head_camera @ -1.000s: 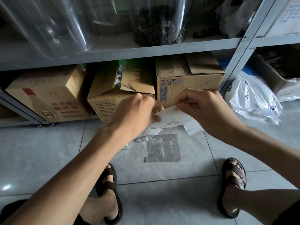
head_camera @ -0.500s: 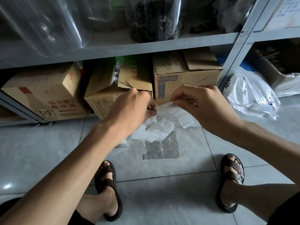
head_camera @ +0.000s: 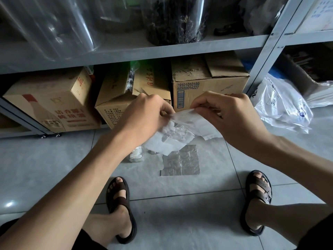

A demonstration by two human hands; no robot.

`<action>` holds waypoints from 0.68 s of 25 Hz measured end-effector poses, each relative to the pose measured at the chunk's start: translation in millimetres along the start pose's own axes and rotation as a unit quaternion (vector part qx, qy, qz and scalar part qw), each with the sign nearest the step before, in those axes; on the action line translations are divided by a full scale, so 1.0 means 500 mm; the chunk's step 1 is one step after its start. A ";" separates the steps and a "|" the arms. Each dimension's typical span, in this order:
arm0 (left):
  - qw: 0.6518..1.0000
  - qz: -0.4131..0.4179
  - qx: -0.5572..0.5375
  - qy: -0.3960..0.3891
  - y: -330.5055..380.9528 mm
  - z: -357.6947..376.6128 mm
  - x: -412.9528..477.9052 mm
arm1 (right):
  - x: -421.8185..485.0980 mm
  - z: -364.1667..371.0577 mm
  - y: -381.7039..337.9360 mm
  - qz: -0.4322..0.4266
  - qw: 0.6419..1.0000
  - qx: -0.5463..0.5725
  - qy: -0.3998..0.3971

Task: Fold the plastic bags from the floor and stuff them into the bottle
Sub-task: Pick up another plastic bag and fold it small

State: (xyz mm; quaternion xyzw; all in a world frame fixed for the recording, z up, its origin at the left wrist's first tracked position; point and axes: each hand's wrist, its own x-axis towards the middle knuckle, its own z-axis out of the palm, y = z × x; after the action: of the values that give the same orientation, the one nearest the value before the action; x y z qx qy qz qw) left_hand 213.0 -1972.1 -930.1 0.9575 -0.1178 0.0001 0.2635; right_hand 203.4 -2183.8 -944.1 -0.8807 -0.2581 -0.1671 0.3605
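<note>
While I face shelf (head_camera: 162, 51), my left hand (head_camera: 144, 114) and right hand (head_camera: 228, 116) sit close together, both pinching top edge of crumpled white plastic bag (head_camera: 180, 134) — held in air above floor (head_camera: 45, 168). Second bag (head_camera: 182, 163) lies flat on floor beneath; bottle (head_camera: 136, 156) stands just left of it, under my left wrist — toward floor's far edge by shelf.

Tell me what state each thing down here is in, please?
left hand, pinching the white bag's edge.
right hand, pinching the same edge.
white bag, crumpled, held above the floor.
clear bag, flat and creased on the floor.
bottle, on the floor, partly hidden, white material inside.
printed bag, rumpled on the floor, far right.
middle box, flaps open.
</note>
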 end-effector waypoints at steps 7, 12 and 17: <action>0.998 0.024 -0.044 0.030 -0.004 -0.018 -0.005 | -0.016 -0.006 -0.037 -0.082 0.993 0.004 -0.084; 0.993 0.103 -0.041 0.049 0.003 -0.021 -0.014 | 0.007 -0.010 -0.019 0.074 0.993 0.092 -0.008; 0.987 0.136 -0.064 0.048 0.015 -0.016 -0.018 | 0.017 0.005 0.017 0.164 0.966 0.179 -0.092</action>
State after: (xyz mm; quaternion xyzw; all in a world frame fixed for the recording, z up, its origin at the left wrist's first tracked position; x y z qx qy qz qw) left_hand 203.1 -1972.1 -919.8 0.9126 -0.2342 0.0748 0.3267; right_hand 215.2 -2184.4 -946.2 -0.8436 -0.1681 0.0253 0.5093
